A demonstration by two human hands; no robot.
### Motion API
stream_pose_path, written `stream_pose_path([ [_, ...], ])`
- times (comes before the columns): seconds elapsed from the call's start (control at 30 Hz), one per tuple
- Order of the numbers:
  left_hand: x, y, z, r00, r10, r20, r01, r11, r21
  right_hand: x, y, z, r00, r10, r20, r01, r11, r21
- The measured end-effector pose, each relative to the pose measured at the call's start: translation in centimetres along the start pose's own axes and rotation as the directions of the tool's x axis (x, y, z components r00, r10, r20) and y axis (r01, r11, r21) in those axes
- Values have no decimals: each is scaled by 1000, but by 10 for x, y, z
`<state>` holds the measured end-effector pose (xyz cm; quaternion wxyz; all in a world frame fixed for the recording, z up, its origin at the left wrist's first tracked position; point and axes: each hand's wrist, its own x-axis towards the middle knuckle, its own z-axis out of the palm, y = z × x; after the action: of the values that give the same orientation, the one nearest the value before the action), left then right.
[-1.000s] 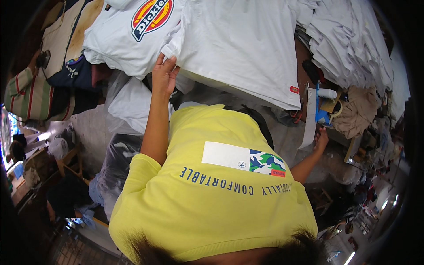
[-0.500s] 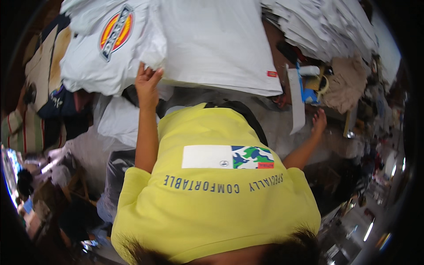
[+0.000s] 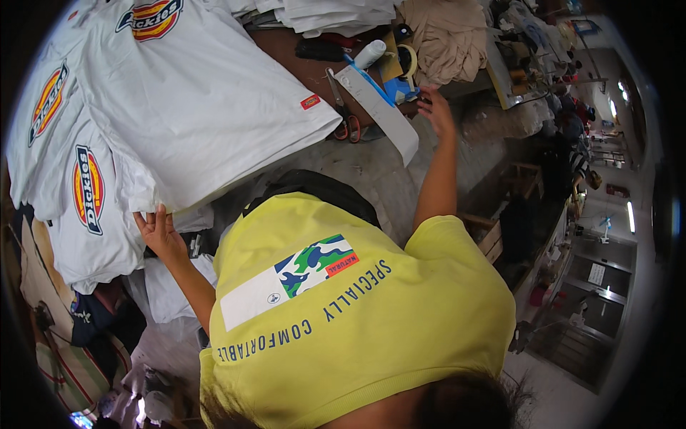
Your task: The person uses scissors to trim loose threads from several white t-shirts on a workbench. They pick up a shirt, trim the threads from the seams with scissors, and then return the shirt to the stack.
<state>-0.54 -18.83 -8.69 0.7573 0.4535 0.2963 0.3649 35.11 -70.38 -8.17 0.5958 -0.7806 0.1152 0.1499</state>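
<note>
A white T-shirt [image 3: 193, 93] with a small red label by its hem lies spread over the table. At the shirt's near edge is my left hand [image 3: 158, 232], its fingers apart and their tips touching the cloth. My right hand [image 3: 437, 113] is raised beside a blue tape dispenser [image 3: 401, 89] that carries a roll of tape [image 3: 408, 63]. Those fingers are spread and hold nothing; whether they touch the dispenser I cannot tell. A long white paper strip [image 3: 386, 118] hangs over the table edge, near scissors [image 3: 346, 125] with reddish handles.
More white T-shirts [image 3: 107, 247] with a coloured chest print overlap on the left. Behind the tools are a white stack of cloth [image 3: 336, 14] and a beige heap of cloth [image 3: 450, 43]. A black object [image 3: 319, 48] and a white spool [image 3: 371, 53] lie nearby.
My view and body have turned to the right. My right hand has come up beside the tape dispenser, while my left hand stays at the shirt's edge, its fingers now more spread.
</note>
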Motion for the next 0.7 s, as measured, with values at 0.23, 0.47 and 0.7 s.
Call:
stream_pose_path([
  [0.23, -3, -6, 0, 999, -20, -26, 20, 1000, 5, 13, -10, 28, 997, 47, 63, -59, 977, 206],
  [0.47, -12, -1, 0, 999, -2, -33, 2, 1000, -11, 8, 6, 36, 998, -39, -52, 59, 882, 467],
  [0.7, -6, -16, -22, 985, -161, -61, 150, 978, -146, 10, 40, 44, 941, -161, -297, 245, 930, 273],
])
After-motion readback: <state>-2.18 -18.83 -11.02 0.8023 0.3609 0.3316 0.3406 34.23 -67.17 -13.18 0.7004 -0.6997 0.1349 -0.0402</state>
